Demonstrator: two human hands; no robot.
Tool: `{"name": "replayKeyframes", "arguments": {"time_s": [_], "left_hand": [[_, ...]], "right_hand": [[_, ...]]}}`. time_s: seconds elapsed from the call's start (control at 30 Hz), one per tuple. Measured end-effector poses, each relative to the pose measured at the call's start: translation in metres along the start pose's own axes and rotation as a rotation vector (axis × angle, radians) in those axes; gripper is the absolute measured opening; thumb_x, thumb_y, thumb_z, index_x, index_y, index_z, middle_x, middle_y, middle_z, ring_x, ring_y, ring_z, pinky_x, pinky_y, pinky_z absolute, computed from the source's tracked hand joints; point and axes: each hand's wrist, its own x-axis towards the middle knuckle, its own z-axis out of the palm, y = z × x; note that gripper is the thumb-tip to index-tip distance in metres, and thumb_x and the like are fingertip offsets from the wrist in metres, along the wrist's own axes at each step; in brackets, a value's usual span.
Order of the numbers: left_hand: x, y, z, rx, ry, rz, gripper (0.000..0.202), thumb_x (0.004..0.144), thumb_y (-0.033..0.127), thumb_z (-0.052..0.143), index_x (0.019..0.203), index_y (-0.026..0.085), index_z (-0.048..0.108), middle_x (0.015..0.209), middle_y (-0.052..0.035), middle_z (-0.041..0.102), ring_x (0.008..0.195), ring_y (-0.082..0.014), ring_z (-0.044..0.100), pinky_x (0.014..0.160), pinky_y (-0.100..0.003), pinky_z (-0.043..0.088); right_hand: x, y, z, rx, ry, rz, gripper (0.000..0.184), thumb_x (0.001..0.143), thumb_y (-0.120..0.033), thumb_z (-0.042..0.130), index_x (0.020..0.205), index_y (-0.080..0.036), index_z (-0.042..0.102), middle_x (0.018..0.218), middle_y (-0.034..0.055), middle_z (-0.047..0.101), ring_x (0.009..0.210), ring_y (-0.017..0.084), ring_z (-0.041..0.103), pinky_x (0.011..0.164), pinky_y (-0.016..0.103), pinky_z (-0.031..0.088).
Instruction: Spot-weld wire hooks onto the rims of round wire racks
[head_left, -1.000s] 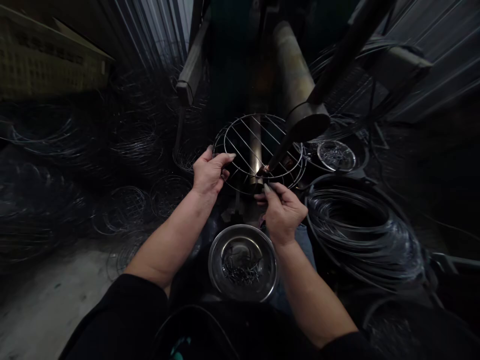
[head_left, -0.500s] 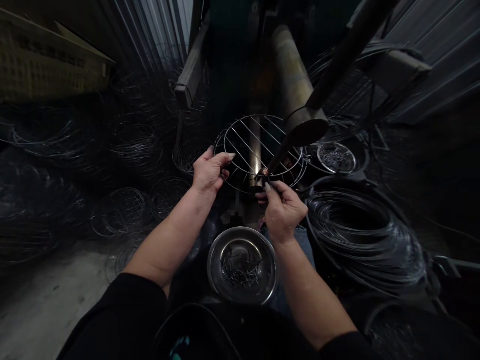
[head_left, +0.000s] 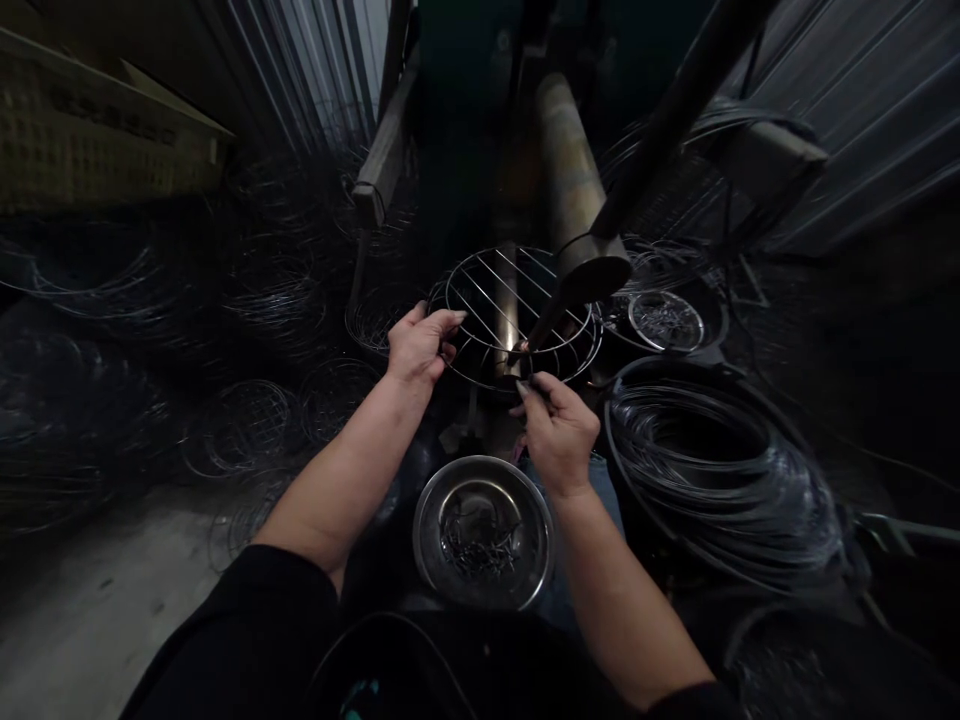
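Note:
A round wire grille (head_left: 517, 312) with parallel cross wires lies under the tip of a dark machine arm (head_left: 592, 270). My left hand (head_left: 417, 346) is closed on the grille's left rim. At the near rim my right hand (head_left: 556, 430) pinches the grille, thumb and fingers pressed together, right beside the small glowing contact point (head_left: 523, 345) of the arm. Both forearms reach out from black sleeves.
A steel bowl (head_left: 484, 530) with several small wire pieces sits below my hands. A big coil of dark wire (head_left: 720, 470) lies right. Another dish (head_left: 664, 320) sits beyond it. Stacks of wire grilles (head_left: 247, 430) fill the left side. Corrugated walls stand behind.
The view has shifted a little, so grille and hands sit slightly lower and left. My right hand has drawn a bit closer along the near rim. Both hands keep their grip.

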Motion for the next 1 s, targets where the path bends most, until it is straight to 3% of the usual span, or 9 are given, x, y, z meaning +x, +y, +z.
{"name": "replayKeyframes", "arguments": {"time_s": [0.13, 0.5, 0.63, 0.73, 0.8, 0.93, 1.0], "left_hand": [[0.0, -0.001, 0.0, -0.012, 0.008, 0.01, 0.091, 0.056, 0.002, 0.072, 0.14, 0.017, 0.038, 0.063, 0.0045, 0.057, 0.05, -0.0084, 0.054, 0.044, -0.017, 0.027], [0.005, -0.003, -0.002, 0.0, 0.002, 0.042, 0.08, 0.053, 0.003, 0.072, 0.129, 0.015, 0.047, 0.061, 0.0047, 0.056, 0.051, -0.0089, 0.053, 0.043, -0.017, 0.026], [0.004, -0.004, -0.004, 0.05, -0.016, 0.033, 0.077, 0.056, 0.008, 0.074, 0.127, 0.019, 0.048, 0.064, 0.005, 0.055, 0.052, -0.0089, 0.052, 0.046, -0.018, 0.032], [0.002, -0.004, -0.004, 0.124, -0.005, 0.037, 0.072, 0.057, 0.012, 0.076, 0.124, 0.022, 0.051, 0.067, 0.0041, 0.056, 0.053, -0.0084, 0.051, 0.049, -0.02, 0.038], [0.001, -0.003, -0.004, 0.119, 0.013, 0.029, 0.071, 0.057, 0.008, 0.075, 0.123, 0.021, 0.051, 0.066, 0.0043, 0.055, 0.053, -0.0082, 0.05, 0.05, -0.02, 0.038], [0.0, -0.001, -0.001, 0.079, 0.038, 0.031, 0.066, 0.058, 0.002, 0.07, 0.119, 0.018, 0.051, 0.06, 0.0052, 0.051, 0.051, -0.0076, 0.048, 0.047, -0.018, 0.033], [-0.001, -0.001, 0.001, 0.069, 0.039, 0.048, 0.059, 0.059, 0.002, 0.07, 0.114, 0.017, 0.053, 0.058, 0.0058, 0.049, 0.05, -0.0071, 0.047, 0.046, -0.017, 0.03]], "right_hand": [[0.001, 0.015, 0.004, 0.044, 0.053, -0.092, 0.016, 0.082, -0.03, 0.062, 0.089, -0.017, 0.07, 0.079, 0.0026, 0.068, 0.06, 0.015, 0.066, 0.061, 0.029, 0.056], [0.005, 0.022, 0.013, 0.097, 0.089, -0.089, 0.018, 0.078, -0.032, 0.064, 0.083, -0.017, 0.071, 0.079, 0.004, 0.071, 0.06, 0.016, 0.066, 0.064, 0.031, 0.056], [0.001, 0.017, 0.007, 0.025, 0.055, -0.145, 0.021, 0.081, -0.03, 0.058, 0.09, -0.016, 0.071, 0.083, 0.0051, 0.072, 0.066, 0.018, 0.067, 0.072, 0.034, 0.056], [-0.022, 0.012, -0.004, -0.114, 0.05, -0.243, 0.031, 0.085, -0.027, 0.051, 0.11, -0.016, 0.067, 0.104, 0.0104, 0.071, 0.083, 0.02, 0.068, 0.083, 0.037, 0.054], [-0.044, 0.014, -0.011, -0.269, -0.043, -0.259, 0.038, 0.086, -0.024, 0.047, 0.12, -0.015, 0.062, 0.118, 0.0129, 0.066, 0.094, 0.022, 0.066, 0.089, 0.038, 0.052], [-0.078, 0.027, -0.022, -0.755, -0.56, -0.083, 0.047, 0.079, -0.012, 0.049, 0.124, -0.017, 0.059, 0.123, 0.0125, 0.064, 0.109, 0.025, 0.061, 0.092, 0.034, 0.047], [-0.083, 0.032, -0.025, -0.868, -0.716, 0.009, 0.047, 0.078, -0.008, 0.048, 0.123, -0.019, 0.06, 0.117, 0.0114, 0.066, 0.104, 0.023, 0.063, 0.085, 0.03, 0.047]]}}
